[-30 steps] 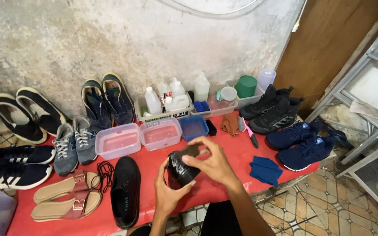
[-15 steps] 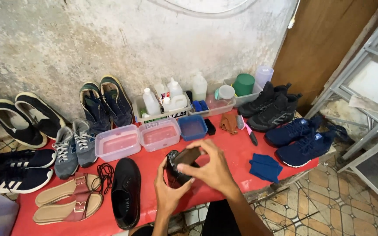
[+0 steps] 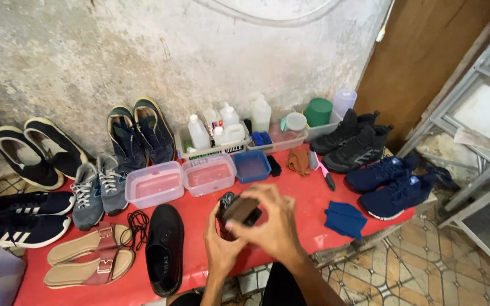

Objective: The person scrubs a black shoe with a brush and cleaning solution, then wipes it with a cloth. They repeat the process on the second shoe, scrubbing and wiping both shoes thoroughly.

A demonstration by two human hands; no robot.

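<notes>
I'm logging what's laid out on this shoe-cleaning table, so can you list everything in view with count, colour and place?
table cover: one, red, under everything
slip-on shoes: two, dark with pale soles, far left against wall
navy sneakers: two, leaning on wall
grey sneakers: two, left of tubs
striped sneakers: two, dark navy, left edge
sandals: two, tan, front left
black shoe: one, front centre
clear tubs: two, pinkish, centre
blue tub: one, beside them
white bottles: several, in tray by wall
green container: one, back right
black high-tops: two, right
blue sneakers: two, right edge
blue cloth: one, front right
left hand: holds dark shoe
right hand: holds brown brush on it
</notes>
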